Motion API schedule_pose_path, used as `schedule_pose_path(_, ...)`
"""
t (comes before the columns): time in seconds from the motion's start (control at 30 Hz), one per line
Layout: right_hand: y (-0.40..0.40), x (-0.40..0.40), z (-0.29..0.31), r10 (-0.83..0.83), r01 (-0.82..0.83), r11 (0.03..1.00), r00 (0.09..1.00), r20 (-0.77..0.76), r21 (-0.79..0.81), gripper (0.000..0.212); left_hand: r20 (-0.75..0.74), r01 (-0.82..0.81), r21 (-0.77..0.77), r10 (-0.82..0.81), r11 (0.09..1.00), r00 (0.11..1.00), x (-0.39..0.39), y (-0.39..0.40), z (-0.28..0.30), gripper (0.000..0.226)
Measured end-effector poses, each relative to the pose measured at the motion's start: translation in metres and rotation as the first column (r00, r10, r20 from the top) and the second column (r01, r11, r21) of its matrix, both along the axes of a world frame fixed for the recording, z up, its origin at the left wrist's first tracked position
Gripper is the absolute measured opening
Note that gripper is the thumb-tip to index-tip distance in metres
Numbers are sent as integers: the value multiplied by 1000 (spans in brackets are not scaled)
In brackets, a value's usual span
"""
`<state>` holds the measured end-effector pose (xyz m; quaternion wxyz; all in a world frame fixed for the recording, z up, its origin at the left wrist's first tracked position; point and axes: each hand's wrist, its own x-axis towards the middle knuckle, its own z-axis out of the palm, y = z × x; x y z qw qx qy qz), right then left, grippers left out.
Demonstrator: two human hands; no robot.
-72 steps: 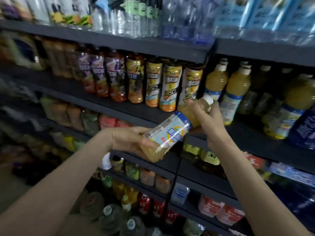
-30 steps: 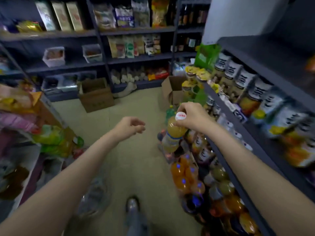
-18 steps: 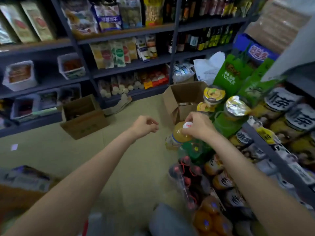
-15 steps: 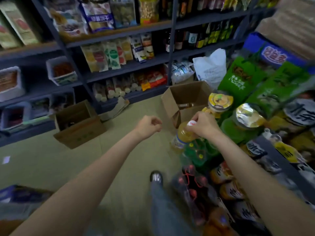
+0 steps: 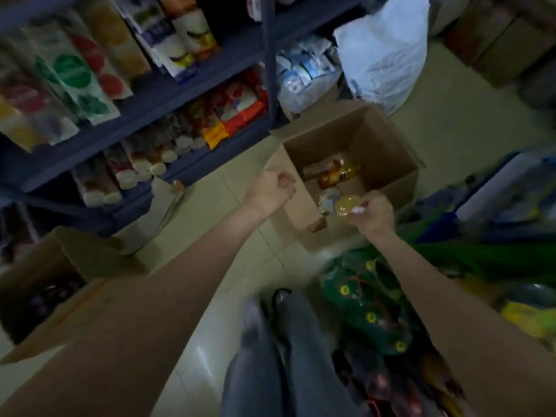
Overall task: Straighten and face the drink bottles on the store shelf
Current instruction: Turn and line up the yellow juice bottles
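Over the box [image 5: 388, 176], right hand [image 5: 374, 213] now holds bottle [image 5: 343, 205].

Matt brown cardboard box [image 5: 388, 152], clear glossy plastic bottle [image 5: 340, 204], shiny tiled floor [image 5: 210, 326], crinkled white plastic bag [image 5: 385, 52].

No text, brand or number can be read: the packets on the shelf [image 5: 168, 94] are too blurred

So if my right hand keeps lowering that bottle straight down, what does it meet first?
Probably the open cardboard box: the right hand holds the yellow bottle over its near edge, though depth is unclear.
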<state>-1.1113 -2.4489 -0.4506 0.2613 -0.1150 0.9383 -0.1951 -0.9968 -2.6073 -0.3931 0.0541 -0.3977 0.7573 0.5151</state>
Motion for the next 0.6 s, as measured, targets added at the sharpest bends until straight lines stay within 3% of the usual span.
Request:
schedule_pose_path(0.13, -38, -51, -70, -2, 2, 996, 1000, 1, 92, 58, 48, 37, 30, -39, 999, 998, -41, -41, -70, 19)
schedule_pose_path(0.27, -64, -94, -160, -88, 86, 991, 996, 14, 108, 61, 75, 59, -4, -59, 998, 995, -76, -79, -158, 17)
schedule_pose_path(0.43, -92, -116, -264, -22, 12, 993, 996, 85, 119, 42, 109, 190, -40, -185, 981, 977, -111, -99, -244, 22)
schedule_pose_path(0.6, -116, -112, -331, 61, -76, 993, 985, 159, 88, 34, 69, 172, -66, -167, 983, 983, -128, -98, -294, 19)
